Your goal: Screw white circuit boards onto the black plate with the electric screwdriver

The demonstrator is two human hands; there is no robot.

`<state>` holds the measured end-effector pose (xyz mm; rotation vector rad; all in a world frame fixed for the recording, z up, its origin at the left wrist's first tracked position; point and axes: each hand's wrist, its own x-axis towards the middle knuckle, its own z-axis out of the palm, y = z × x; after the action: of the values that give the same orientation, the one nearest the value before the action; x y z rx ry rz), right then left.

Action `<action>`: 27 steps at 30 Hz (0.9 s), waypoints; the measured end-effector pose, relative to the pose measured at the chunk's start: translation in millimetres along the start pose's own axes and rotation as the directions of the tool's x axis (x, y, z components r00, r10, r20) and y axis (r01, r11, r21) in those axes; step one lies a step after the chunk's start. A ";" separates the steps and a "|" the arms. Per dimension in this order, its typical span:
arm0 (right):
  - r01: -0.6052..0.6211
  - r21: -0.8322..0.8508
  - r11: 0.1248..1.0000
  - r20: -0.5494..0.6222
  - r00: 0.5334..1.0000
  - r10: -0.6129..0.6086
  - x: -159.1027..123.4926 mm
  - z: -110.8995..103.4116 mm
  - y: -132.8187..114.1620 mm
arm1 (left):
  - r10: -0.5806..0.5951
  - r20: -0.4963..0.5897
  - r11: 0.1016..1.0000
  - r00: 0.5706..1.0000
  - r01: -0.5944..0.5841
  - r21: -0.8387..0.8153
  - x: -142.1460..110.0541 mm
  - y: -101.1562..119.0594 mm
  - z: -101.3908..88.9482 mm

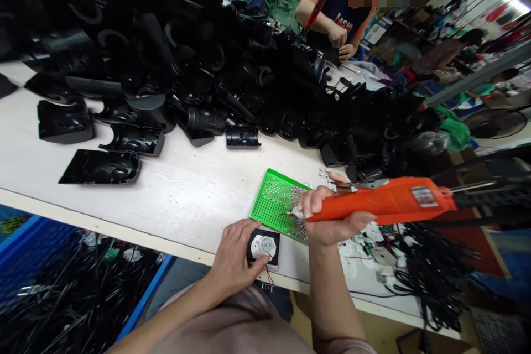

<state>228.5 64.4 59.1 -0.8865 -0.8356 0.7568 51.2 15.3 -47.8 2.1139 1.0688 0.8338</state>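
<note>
My right hand (332,215) is wrapped round an orange electric screwdriver (385,202), held level with its tip pointing left over a green perforated screw tray (271,199) that holds many small screws. My left hand (234,260) rests near the table's front edge. Its fingers pinch a small black square part with a white round centre (264,245), from which thin red wires trail. The screwdriver tip is a short way above and to the right of that part.
A large heap of black plastic housings (199,66) covers the back of the white table (186,193). Black cables and small white parts (398,260) lie at the right. Another person (332,16) works at the far side. A blue bin of cables (62,298) stands below left.
</note>
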 end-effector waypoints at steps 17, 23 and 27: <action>-0.198 0.145 0.970 0.187 0.968 0.169 -59.8 34.2 -22.0 | 0.015 -0.052 1.000 0.999 -0.016 -0.018 -7.1 19.0 -18.8; -0.201 0.149 0.968 0.218 0.962 0.166 -64.6 34.2 -21.6 | 0.000 -0.007 0.999 1.000 0.000 -0.051 -9.8 22.5 -20.0; -0.212 0.112 0.971 0.222 0.958 0.184 -67.3 30.0 -24.2 | 0.044 0.004 0.999 0.999 -0.044 -0.018 -13.0 20.0 -20.1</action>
<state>176.6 8.3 71.8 -0.7846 -0.8777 1.0857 38.8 -0.4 -23.9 2.1306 1.0117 0.8559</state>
